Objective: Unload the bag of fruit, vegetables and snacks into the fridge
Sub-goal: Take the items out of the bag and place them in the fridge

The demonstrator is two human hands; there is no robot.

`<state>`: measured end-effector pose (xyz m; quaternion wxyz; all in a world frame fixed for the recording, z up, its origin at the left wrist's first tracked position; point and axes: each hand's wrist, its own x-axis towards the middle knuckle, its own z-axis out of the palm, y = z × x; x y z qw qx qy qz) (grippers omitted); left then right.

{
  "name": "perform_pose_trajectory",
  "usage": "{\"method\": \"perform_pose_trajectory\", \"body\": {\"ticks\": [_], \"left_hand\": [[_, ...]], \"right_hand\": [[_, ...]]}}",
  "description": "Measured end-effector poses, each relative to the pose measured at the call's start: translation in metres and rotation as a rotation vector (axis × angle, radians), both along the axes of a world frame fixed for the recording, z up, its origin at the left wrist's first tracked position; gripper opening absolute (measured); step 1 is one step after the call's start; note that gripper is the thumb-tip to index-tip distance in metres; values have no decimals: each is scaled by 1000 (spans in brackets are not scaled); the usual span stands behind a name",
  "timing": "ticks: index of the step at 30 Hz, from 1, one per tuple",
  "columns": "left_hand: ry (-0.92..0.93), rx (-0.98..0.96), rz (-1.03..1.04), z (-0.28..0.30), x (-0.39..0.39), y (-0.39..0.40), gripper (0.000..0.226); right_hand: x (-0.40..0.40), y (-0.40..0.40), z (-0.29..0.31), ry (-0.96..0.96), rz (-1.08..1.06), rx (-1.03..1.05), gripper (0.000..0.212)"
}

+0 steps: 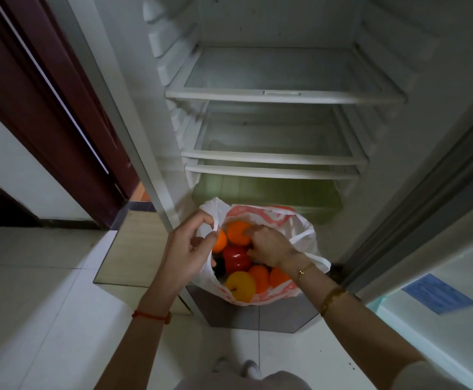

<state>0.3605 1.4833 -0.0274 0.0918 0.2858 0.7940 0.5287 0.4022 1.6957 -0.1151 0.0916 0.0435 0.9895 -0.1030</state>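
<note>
My left hand [186, 249] pinches the bag [300, 235] open, my right hand [269, 246] closes on an orange [236, 232]; fridge [272, 80] shelves bare, everything left to unload.

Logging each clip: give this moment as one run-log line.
left hand: holds white plastic bag rim open | right hand: on round orange fruit | glass fridge shelves: bare

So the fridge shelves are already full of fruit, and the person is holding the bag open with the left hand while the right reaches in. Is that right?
Not quite: the head view shows the fridge shelves bare, with no fruit on them yet. The rest holds: the left hand holds the bag open by its edge, while the right hand reaches in, its fingers on an orange fruit.
</note>
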Motion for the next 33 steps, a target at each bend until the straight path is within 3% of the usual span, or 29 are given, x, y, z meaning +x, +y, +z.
{"method": "perform_pose_trajectory", "body": {"ticks": [5, 14, 19, 21, 24, 30, 33], "left_hand": [[9, 6, -16, 1, -3, -2, 12], [-10, 7, -46, 1, -16, -5, 12], [-33, 39, -35, 4, -23, -4, 15], [-80, 60, -36, 7, -26, -3, 6], [-90, 47, -31, 7, -32, -4, 23], [-61, 62, -38, 8, -36, -1, 8], [-70, 57, -36, 9, -36, -1, 20]], "right_hand": [[-18, -15, -40, -85, 196, 179, 64], [-32, -23, -55, -64, 306, 297, 61], [-26, -8, -32, 17, 202, -48, 85], [-19, -2, -1, 134, 161, -305, 83], [-11, 7, 50, 352, 37, -570, 75], [-35, 25, 111, 708, -235, -728, 71], [-72, 25, 125, 726, -345, -722, 75]]}}
